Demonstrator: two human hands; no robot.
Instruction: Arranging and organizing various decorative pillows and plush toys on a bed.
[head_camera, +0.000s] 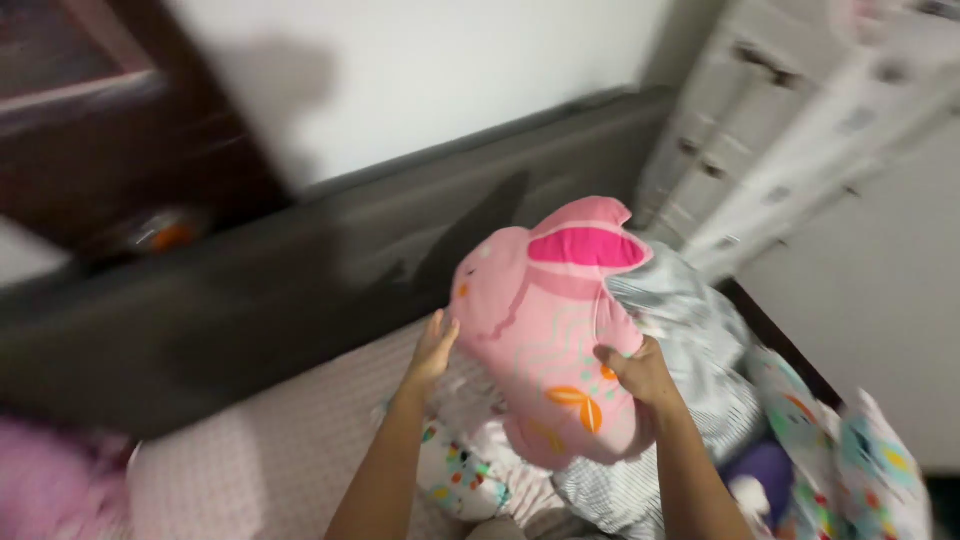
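Note:
A pink rabbit-shaped plush pillow (545, 330) with a bright pink ear and orange leaf marks is held up above the bed. My left hand (434, 348) presses its fingers against the pillow's left edge. My right hand (640, 372) grips the pillow's right side, thumb on the front. Both forearms reach up from the bottom of the view.
The bed has a pale pink dotted sheet (290, 450) and a dark grey headboard (300, 270). A grey striped pillow (700, 330), patterned pillows (850, 460) and a white spotted cloth (455, 470) lie underneath. White drawers (760, 120) stand at the right, dark wooden furniture (110, 120) at the left.

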